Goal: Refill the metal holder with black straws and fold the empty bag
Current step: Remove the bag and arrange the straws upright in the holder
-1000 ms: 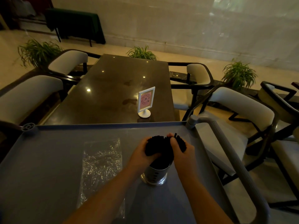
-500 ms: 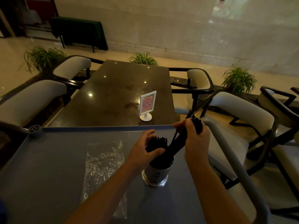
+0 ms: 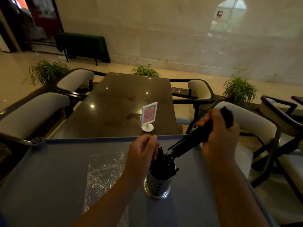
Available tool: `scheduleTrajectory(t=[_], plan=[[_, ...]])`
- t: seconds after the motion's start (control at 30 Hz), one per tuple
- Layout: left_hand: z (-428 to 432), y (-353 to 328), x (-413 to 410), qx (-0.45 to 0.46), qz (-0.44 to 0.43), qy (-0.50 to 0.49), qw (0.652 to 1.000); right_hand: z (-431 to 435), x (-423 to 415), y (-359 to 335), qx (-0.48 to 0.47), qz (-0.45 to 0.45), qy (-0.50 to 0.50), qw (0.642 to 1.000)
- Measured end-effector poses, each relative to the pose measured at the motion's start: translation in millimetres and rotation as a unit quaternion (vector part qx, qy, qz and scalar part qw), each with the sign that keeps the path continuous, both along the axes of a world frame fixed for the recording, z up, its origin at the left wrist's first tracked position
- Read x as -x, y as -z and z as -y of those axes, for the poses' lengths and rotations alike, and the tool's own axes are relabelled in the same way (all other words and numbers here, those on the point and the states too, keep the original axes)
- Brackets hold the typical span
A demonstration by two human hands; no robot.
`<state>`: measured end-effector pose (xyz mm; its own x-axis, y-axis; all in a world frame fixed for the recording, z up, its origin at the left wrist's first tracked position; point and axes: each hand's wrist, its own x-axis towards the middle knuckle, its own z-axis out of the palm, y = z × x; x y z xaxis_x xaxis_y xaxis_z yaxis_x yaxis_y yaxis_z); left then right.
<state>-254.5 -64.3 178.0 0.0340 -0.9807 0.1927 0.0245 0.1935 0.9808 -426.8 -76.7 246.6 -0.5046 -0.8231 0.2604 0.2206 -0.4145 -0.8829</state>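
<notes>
My right fingers (image 3: 207,120) grip more black straws (image 3: 193,141) above the part-filled metal holder (image 3: 158,183), left fingers (image 3: 151,145) curled, hold unclear; bag (image 3: 101,174) not yet folded.

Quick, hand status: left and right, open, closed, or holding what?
Left hand: fingers curled at the straws in the holder; grip cannot be told.
Right hand: closed, holding a straw bundle.
</notes>
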Motion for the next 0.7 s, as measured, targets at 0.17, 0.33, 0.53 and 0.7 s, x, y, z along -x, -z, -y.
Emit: scheduleTrajectory(t=[0.17, 0.33, 0.53, 0.7], plan=[[-23, -16, 21, -0.112, -0.098, 0.237, 0.96, -14, 13, -41, 0.099, 0.096, -0.009, 0.99], [-27, -31, 56, -0.177, -0.371, 0.312, 0.857, -22, 6, -23, 0.064, 0.291, -0.093, 0.95], [-14, -50, 58, -0.194, -0.529, 0.127, 0.816, -31, -40, 9, -0.129, 0.394, -0.057, 0.908], [-6, -48, 37, -0.111, -0.401, 0.043, 0.908, -32, -43, 35, -0.175, 0.424, -0.075, 0.886]])
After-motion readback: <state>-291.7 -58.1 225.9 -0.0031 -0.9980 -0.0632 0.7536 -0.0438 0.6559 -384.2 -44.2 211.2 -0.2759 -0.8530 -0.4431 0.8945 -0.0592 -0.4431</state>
